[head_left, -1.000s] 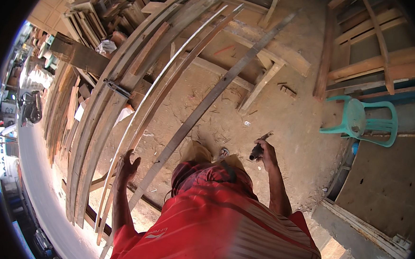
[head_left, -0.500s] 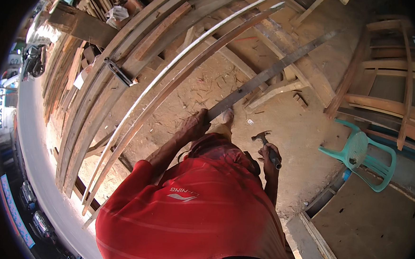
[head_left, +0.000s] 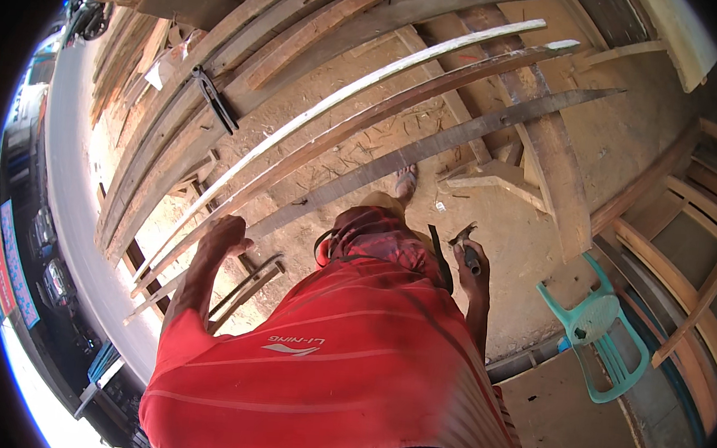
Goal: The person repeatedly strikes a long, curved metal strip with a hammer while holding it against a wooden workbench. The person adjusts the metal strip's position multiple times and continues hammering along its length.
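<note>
My left hand [head_left: 226, 236] has its fingers curled at the near end of long strips, over or against a brown plank [head_left: 357, 113]; what exactly it grips is hidden. A dark flat strip [head_left: 429, 142] runs diagonally beside that plank, and a white strip [head_left: 368, 68] lies on its far side. My right hand [head_left: 474, 276] is closed on a hammer [head_left: 470, 254], held upright at the right of my body with its head up. A dark metal tool [head_left: 214, 100], like pliers or a clamp, lies on weathered boards farther up.
A wooden trestle [head_left: 551, 170] stands under the long strips. At the right are a green plastic chair [head_left: 590, 324] and wooden frames [head_left: 693, 253]. My foot [head_left: 406, 178] is on the dusty floor. A road [head_left: 76, 207] with parked vehicles runs along the left.
My left hand reached forward onto the dark strip, then drew back left toward the strips' near ends. My right hand still holds the hammer. The view has swung, bringing the chair lower.
</note>
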The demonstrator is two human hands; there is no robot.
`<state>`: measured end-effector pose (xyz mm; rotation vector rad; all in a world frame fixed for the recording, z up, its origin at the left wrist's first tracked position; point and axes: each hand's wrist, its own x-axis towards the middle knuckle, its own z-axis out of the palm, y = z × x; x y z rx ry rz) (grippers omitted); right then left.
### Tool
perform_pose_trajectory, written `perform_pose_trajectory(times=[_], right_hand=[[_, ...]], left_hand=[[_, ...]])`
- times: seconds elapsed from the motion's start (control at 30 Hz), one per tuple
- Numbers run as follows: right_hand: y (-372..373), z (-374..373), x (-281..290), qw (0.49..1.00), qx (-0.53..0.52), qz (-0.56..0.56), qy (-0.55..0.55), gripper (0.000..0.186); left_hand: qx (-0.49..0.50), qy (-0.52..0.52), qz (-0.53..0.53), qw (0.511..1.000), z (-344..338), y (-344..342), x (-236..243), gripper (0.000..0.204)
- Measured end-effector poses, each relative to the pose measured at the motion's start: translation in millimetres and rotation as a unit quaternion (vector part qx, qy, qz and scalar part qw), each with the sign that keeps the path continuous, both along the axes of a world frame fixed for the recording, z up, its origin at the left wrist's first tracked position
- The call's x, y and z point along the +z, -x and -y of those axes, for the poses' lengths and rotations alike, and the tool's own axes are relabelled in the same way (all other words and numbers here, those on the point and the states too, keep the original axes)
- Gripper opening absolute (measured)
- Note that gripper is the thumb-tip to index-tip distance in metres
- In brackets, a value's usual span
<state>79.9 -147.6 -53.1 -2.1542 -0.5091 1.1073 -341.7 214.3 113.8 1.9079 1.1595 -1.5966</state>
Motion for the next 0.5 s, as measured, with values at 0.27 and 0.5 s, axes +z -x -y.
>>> perform_pose_trajectory(times=[0.27, 0.5], right_hand=[[-47.9, -51.4, 60.3, 0.955, 0.096, 0.213, -0.184, 0.025], [-102.9, -31.9, 154.8, 0.864, -0.231, -0.021, -0.448, 0.020]], left_hand=[[-0.027, -0.447, 0.502, 0.740, -168.8, -158.0, -64.9, 0.073], [-0.053, -0.469, 0.395, 0.788, -239.1, -170.8, -88.2, 0.042]])
